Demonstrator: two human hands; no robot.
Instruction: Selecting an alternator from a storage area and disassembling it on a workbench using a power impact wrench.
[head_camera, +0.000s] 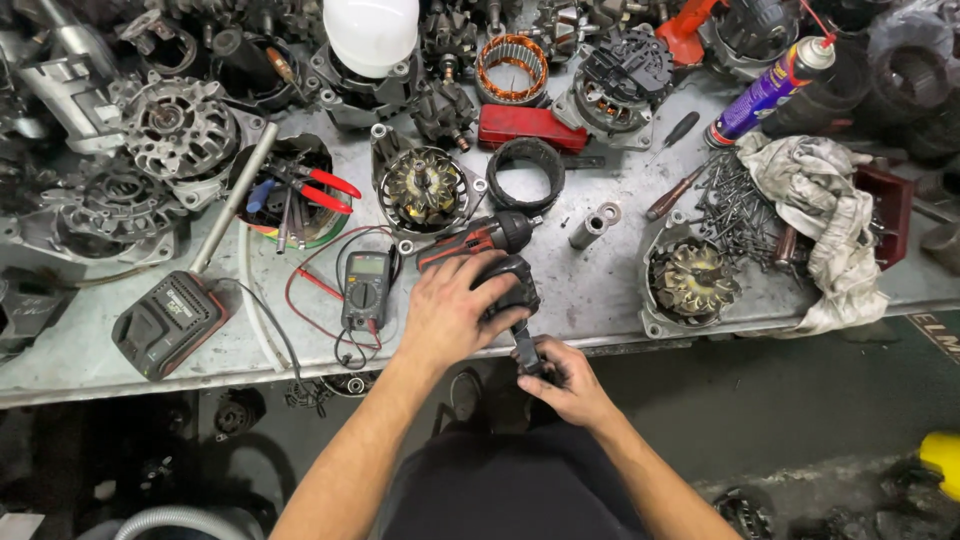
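My left hand (452, 312) lies over a black alternator part (513, 285) at the bench's front edge, fingers wrapped around it. My right hand (562, 380) grips a dark-handled tool (526, 346) whose tip points up into that part. A red and black cordless driver (480, 238) lies just behind my left hand. A multimeter (366, 290) with red and black leads rests to the left of it.
On the metal bench (600, 300) lie several alternator housings and rotors, a black ring (526, 173), a pile of screws (735, 205), a dirty rag (825, 215), a spray can (768, 90), red-handled pliers (320, 188) and a battery pack (165, 322). A white lamp shade (371, 35) stands at the back.
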